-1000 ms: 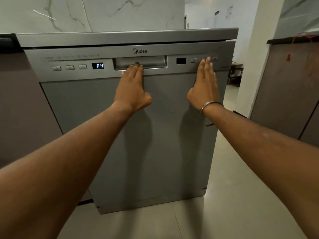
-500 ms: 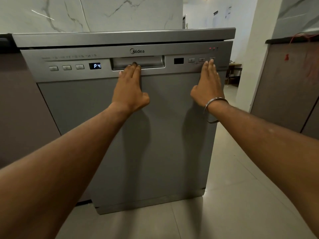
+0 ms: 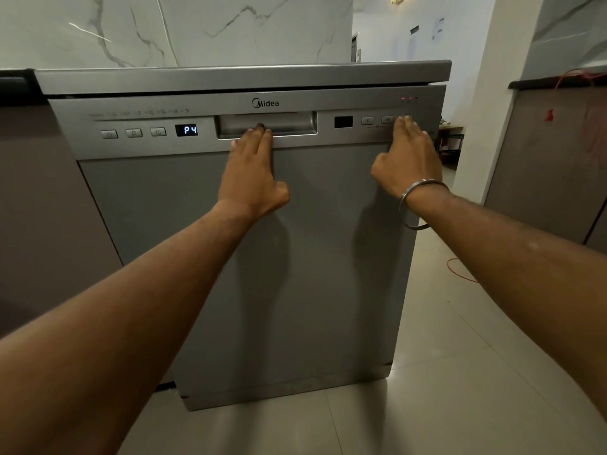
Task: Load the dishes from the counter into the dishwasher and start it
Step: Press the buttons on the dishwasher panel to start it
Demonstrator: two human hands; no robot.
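Head: cabinet [image 3: 49, 208] beside dishwasher [image 3: 295, 257] (left)

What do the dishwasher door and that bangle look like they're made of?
Dishwasher door: seemingly brushed metal or metal-look grey, with a matte sheen and soft hand shadows. Bangle on the right wrist: likely polished steel or silver, thin with a bright glint.

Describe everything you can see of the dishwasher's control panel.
The control panel is a brushed, silver-looking strip across the top of the closed door, marked Midea. Three buttons sit left of a lit display reading P4; a recessed handle is central. A dark window, more buttons and small red lights lie right. The left hand rests flat below the handle; the right hand fingertips touch the rightmost buttons.
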